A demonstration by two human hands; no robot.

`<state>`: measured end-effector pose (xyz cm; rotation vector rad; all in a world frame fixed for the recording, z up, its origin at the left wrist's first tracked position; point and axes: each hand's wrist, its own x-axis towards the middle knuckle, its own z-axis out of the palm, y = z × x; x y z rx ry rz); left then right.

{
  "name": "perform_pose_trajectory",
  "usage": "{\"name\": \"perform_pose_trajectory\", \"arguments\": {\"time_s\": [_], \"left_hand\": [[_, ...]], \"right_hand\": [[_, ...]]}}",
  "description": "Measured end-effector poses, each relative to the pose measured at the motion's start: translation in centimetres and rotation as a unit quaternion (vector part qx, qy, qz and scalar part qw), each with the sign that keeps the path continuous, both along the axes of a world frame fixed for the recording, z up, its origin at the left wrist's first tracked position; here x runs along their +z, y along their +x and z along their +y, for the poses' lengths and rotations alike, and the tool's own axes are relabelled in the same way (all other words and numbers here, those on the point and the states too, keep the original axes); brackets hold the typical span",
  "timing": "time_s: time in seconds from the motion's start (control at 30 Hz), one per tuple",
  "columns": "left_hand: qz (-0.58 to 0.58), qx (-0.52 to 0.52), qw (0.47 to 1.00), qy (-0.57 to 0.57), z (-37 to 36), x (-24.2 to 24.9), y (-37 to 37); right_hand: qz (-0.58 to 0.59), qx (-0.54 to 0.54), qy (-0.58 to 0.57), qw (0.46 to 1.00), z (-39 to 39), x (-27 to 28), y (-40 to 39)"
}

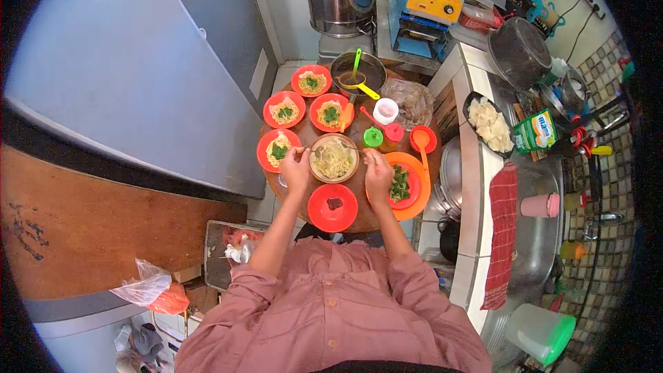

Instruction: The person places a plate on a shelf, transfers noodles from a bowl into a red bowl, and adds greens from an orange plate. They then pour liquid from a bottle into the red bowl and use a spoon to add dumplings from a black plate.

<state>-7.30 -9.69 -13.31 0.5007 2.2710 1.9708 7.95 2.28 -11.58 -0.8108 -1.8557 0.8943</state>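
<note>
A bowl of pale noodles (333,159) sits at the middle of the round wooden table. My left hand (296,169) is closed at its left rim on a thin utensil that reaches into the noodles. On the right, my right hand (377,174) grips a metal utensil (351,147) whose far end is over the same bowl. Nearest me stands a red bowl (333,217) with a little dark sauce inside. Several red bowls hold noodles topped with green leaves, one of them (278,151) beside my left hand. Chopped greens (400,184) lie on stacked red and orange plates by my right hand.
A dark pot (358,69) with a green-handled utensil and yellow strainer stands at the table's back. Lidded jars (373,137), a white tub (385,111) and a plastic bag (409,102) are right of centre. The counter and sink (535,235) run along the right.
</note>
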Motion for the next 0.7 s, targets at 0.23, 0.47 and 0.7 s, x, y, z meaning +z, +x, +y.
{"name": "perform_pose_trajectory", "arguments": {"time_s": [0.23, 0.47, 0.7], "left_hand": [[-0.018, -0.008, 0.997, -0.073, 0.0, 0.6, 1.6], [0.001, -0.056, 0.997, -0.058, 0.5, -2.6, 2.0], [-0.017, -0.029, 0.999, -0.032, 1.3, -3.7, 1.9]], "right_hand": [[-0.058, 0.039, 0.071, 0.995, 1.0, -2.0, -1.3], [-0.097, 0.059, 0.06, 0.992, 2.3, -3.7, -1.7], [-0.072, -0.012, -0.104, 0.992, 3.6, -4.7, -1.6]]}}
